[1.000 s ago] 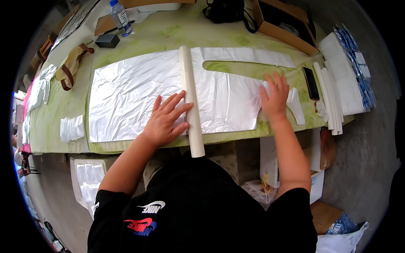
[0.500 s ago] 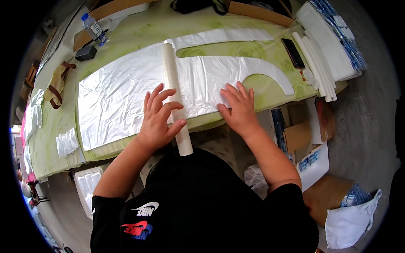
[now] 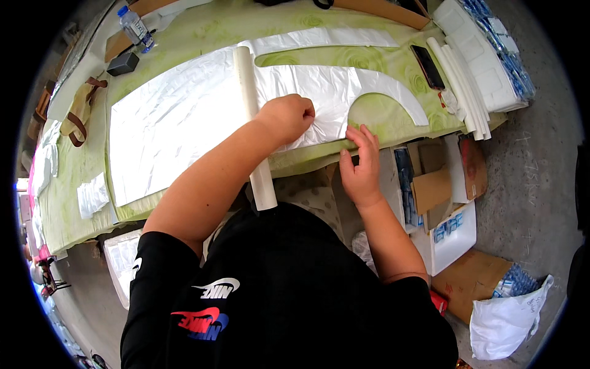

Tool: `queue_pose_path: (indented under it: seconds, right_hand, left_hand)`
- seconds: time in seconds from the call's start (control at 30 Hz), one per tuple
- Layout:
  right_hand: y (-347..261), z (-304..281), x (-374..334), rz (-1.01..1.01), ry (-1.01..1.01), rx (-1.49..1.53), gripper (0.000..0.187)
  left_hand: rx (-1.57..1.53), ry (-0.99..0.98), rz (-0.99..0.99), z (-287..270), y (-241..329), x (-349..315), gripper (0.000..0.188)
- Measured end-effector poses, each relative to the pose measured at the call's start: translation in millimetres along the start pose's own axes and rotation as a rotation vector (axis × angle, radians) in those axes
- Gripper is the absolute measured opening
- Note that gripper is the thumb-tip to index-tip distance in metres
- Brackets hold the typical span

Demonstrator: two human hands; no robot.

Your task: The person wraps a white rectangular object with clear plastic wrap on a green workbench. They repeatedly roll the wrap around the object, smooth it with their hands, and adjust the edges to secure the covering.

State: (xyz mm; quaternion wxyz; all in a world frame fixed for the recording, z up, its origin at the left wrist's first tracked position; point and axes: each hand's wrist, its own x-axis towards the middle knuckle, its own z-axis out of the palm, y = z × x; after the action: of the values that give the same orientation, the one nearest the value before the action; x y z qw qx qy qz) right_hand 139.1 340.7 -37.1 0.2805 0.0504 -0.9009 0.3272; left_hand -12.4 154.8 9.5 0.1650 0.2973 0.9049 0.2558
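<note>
A thin white plastic sheet (image 3: 178,104), apron-shaped, is spread on the table with a straight strip and a curved strip at its right end. Across it lies a white tube (image 3: 246,86), its near end jutting past the table edge. My left arm crosses over the tube. My left hand (image 3: 287,118) is closed on the sheet just right of the tube, fingertips pinched together where creases gather; what they grip is partly hidden. My right hand (image 3: 362,166) is at the sheet's near edge by the curved strip, fingers stretched out, holding nothing.
Several white tubes (image 3: 464,92) and a phone (image 3: 427,67) lie at the right. A foam box (image 3: 473,67) holds blue packets. At the left are a bottle (image 3: 136,29), a dark block (image 3: 123,64) and a strapped pouch (image 3: 82,117). Cartons (image 3: 433,190) stand below the table.
My left hand has left the tube, reached right across it and closed its fingers on the sheet. My right hand has shifted slightly right and nearer. The whole view has shifted a little.
</note>
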Motion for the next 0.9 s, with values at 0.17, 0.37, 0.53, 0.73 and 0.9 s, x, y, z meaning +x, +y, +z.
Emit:
queue_pose_path:
  seconds: [0.17, 0.37, 0.53, 0.73, 0.9]
  right_hand:
    - [-27.6, -4.7, 11.1, -0.103, -0.099, 0.094, 0.037]
    - [39.2, 36.3, 76.2, -0.097, -0.096, -0.134, 0.039]
    - [77.7, 39.0, 124.3, 0.218, 0.074, -0.487, 0.058]
    - [51.0, 30.5, 115.6, -0.402, 0.128, -0.312, 0.070]
    - [58.6, 39.0, 117.6, -0.229, -0.015, -0.123, 0.066]
  left_hand:
    - [-0.278, 0.019, -0.195, -10.2, -0.8, 2.5, 0.023]
    - [-0.356, -0.011, -0.238, -16.4, -0.8, 0.5, 0.024]
    - [-0.306, -0.027, -0.173, -13.1, 5.7, 0.0, 0.024]
    - [-0.669, 0.452, -0.010, -3.1, 37.0, 31.1, 0.041]
    - [-0.940, 0.302, -0.167, -21.9, 23.2, 58.3, 0.029]
